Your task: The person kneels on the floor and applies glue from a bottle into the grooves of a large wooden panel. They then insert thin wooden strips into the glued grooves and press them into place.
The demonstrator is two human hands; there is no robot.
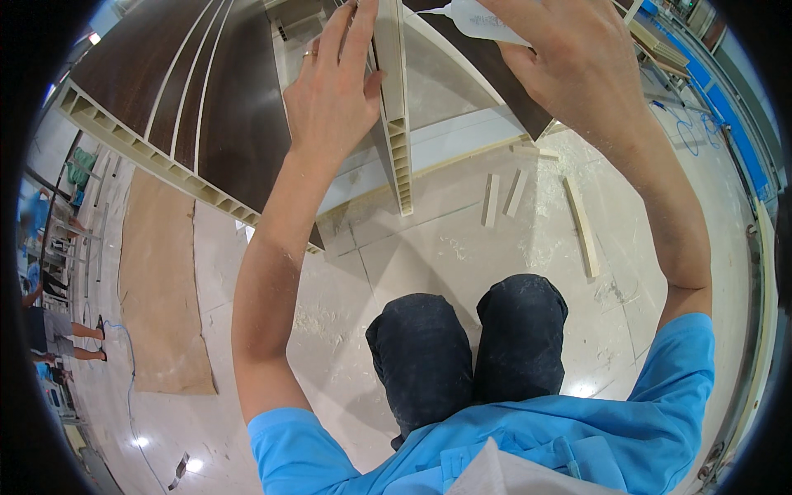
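Currently: Bottle [485, 25] in Right Hand [573, 62]

Fingers grasp the bottle; its nozzle [437, 11] points toward the strip [391, 74]. Left hand [334, 107]: fingers extended at the strip; whether they grip cannot be told. The strip lies between both hands.

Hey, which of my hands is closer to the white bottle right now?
Right. Your right hand holds the white bottle; your left hand is apart from it, off to its left, at the narrow cream hollow panel.
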